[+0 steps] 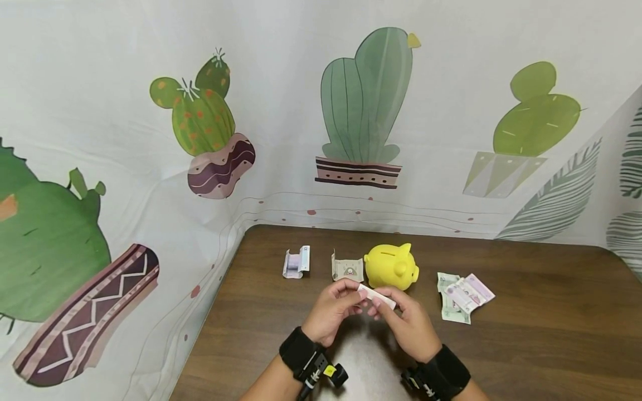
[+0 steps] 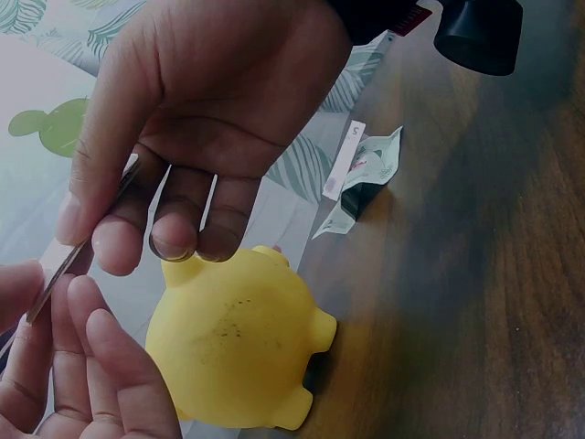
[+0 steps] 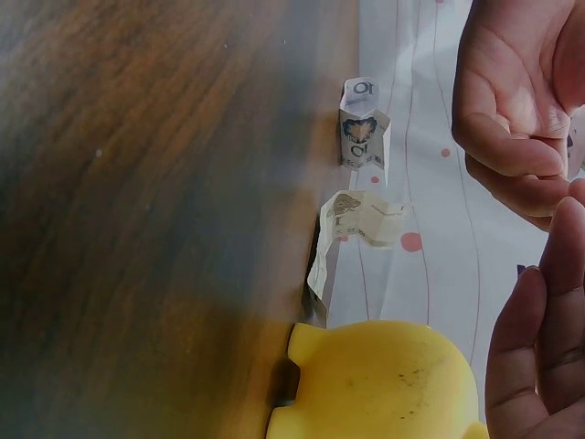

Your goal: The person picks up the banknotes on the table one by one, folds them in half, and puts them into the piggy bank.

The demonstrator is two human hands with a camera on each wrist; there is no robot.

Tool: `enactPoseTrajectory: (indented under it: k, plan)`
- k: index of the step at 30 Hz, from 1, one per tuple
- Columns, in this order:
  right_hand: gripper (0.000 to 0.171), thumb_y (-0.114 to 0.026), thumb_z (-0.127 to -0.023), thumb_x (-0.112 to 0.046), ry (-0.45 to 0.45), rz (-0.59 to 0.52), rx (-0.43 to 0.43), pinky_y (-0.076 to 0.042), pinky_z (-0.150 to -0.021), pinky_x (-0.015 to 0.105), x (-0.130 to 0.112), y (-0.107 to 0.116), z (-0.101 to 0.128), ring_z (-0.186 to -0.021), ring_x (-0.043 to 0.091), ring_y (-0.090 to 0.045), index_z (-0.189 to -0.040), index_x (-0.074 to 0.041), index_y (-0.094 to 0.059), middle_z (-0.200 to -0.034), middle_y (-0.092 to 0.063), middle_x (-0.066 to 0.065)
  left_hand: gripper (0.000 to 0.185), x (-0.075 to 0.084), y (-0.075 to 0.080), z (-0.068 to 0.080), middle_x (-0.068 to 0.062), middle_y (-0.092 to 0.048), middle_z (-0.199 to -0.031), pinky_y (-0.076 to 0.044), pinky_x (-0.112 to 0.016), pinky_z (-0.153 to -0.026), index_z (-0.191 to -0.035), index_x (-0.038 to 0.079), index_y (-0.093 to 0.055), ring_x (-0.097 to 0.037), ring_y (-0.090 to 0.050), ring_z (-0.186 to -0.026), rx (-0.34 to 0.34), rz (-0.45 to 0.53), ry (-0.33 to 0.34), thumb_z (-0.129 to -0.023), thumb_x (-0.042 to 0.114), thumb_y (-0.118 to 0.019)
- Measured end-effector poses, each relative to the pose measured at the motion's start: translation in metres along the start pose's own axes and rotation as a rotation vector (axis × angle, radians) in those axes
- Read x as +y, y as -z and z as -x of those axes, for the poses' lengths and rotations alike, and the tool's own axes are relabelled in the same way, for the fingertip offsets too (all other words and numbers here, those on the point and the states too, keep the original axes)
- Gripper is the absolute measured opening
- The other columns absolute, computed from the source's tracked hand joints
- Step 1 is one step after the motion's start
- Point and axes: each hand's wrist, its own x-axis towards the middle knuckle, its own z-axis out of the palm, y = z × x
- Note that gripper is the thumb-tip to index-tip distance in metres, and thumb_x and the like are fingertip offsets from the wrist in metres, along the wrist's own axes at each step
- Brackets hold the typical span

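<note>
A small folded strip of paper, probably a banknote (image 1: 378, 297), is held between both hands. My left hand (image 1: 331, 313) pinches its left end between thumb and fingers, while my right hand (image 1: 413, 329) pinches the right end. In the left wrist view the folded note appears edge-on as a thin line, with the right hand (image 2: 206, 119) above and part of the left hand (image 2: 101, 375) below. Just beyond the hands stands a yellow piggy bank (image 1: 388, 267), its slot on top; it touches neither hand as far as I can see.
Left of the piggy bank lie a creased beige banknote (image 1: 348, 269) and, farther left, a folded purplish banknote (image 1: 296, 263). To the right, a pink-purple banknote (image 1: 471, 293) overlaps a green one (image 1: 455, 315). A cactus-print cloth (image 1: 281, 111) hangs behind the brown table (image 1: 541, 323).
</note>
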Motion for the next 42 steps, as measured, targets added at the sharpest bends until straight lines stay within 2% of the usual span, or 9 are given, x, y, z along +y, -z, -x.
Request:
enactPoseTrajectory:
  k: [11, 14, 16, 21, 24, 31, 36, 42]
  plan:
    - [0.015, -0.06, -0.101, -0.009, 0.011, 0.003, 0.003, -0.061, -0.07, 0.031, 0.0009, 0.0005, 0.0, -0.078, 0.013, -0.072, -0.113, -0.006, -0.068, -0.086, -0.074, 0.007, 0.007, -0.0018, 0.0002, -0.001, 0.005, -0.067, -0.085, -0.053, -0.026, -0.077, -0.097, 0.01, -0.063, -0.009, -0.064, -0.08, 0.004, 0.001, -0.009, -0.094, 0.005, -0.065]
    - [0.02, -0.062, -0.1, -0.01, 0.014, 0.032, 0.02, -0.06, -0.069, 0.031, 0.0012, 0.0007, -0.0001, -0.079, 0.014, -0.071, -0.119, -0.009, -0.067, -0.089, -0.074, 0.006, 0.008, -0.003, 0.0004, -0.0018, 0.005, -0.067, -0.085, -0.053, -0.024, -0.075, -0.101, 0.009, -0.063, -0.009, -0.064, -0.08, 0.014, 0.011, -0.011, -0.094, 0.005, -0.064]
    - [0.025, -0.064, -0.099, -0.011, 0.021, 0.075, 0.038, -0.059, -0.071, 0.03, 0.0011, 0.0008, -0.0005, -0.082, 0.01, -0.07, -0.123, -0.014, -0.067, -0.099, -0.074, 0.004, 0.01, -0.0036, 0.001, -0.0022, 0.005, -0.067, -0.086, -0.053, -0.023, -0.074, -0.105, 0.007, -0.062, -0.009, -0.064, -0.08, 0.024, 0.016, -0.011, -0.095, 0.006, -0.064]
    - [0.035, -0.071, -0.093, -0.005, 0.113, 0.173, 0.053, -0.056, -0.079, 0.024, 0.0, 0.0014, -0.0014, -0.096, 0.007, -0.066, -0.125, -0.019, -0.067, -0.118, -0.071, 0.001, 0.027, -0.0037, 0.0026, -0.0022, 0.006, -0.067, -0.089, -0.053, -0.022, -0.075, -0.122, -0.003, -0.056, -0.009, -0.063, -0.081, 0.029, 0.022, -0.018, -0.097, 0.006, -0.061]
    - [0.037, -0.072, -0.089, 0.0, 0.171, 0.191, 0.037, -0.055, -0.082, 0.021, -0.0003, 0.002, -0.0017, -0.1, 0.007, -0.065, -0.122, -0.017, -0.068, -0.115, -0.071, 0.001, 0.033, -0.003, 0.003, -0.0019, 0.007, -0.068, -0.091, -0.053, -0.022, -0.075, -0.127, -0.007, -0.053, -0.008, -0.064, -0.081, 0.023, 0.023, -0.019, -0.097, 0.006, -0.061]
    - [0.038, -0.073, -0.087, 0.004, 0.231, 0.203, 0.04, -0.051, -0.087, 0.016, -0.0008, 0.0033, -0.0034, -0.104, 0.003, -0.064, -0.119, -0.017, -0.07, -0.111, -0.072, 0.0, 0.029, -0.0035, 0.0029, -0.0017, 0.005, -0.067, -0.09, -0.053, -0.022, -0.074, -0.122, -0.008, -0.057, -0.008, -0.064, -0.079, 0.017, 0.013, 0.012, -0.098, 0.008, -0.059]
    - [0.037, -0.075, -0.084, 0.008, 0.299, 0.198, 0.047, -0.051, -0.09, 0.014, 0.0005, 0.004, -0.0055, -0.107, 0.007, -0.062, -0.115, -0.012, -0.072, -0.112, -0.069, 0.006, 0.026, -0.0033, 0.0017, -0.0007, 0.004, -0.067, -0.088, -0.052, -0.023, -0.075, -0.118, -0.006, -0.062, -0.009, -0.063, -0.079, 0.022, 0.005, 0.025, -0.098, 0.01, -0.057]
    - [0.036, -0.074, -0.084, 0.008, 0.321, 0.188, 0.044, -0.052, -0.089, 0.014, -0.0011, 0.0042, -0.0043, -0.108, 0.009, -0.064, -0.115, -0.011, -0.072, -0.112, -0.071, 0.007, 0.02, -0.0034, -0.0003, 0.0015, 0.005, -0.068, -0.085, -0.051, -0.026, -0.077, -0.112, 0.0, -0.065, -0.009, -0.063, -0.079, 0.009, -0.014, 0.034, -0.097, 0.012, -0.058]
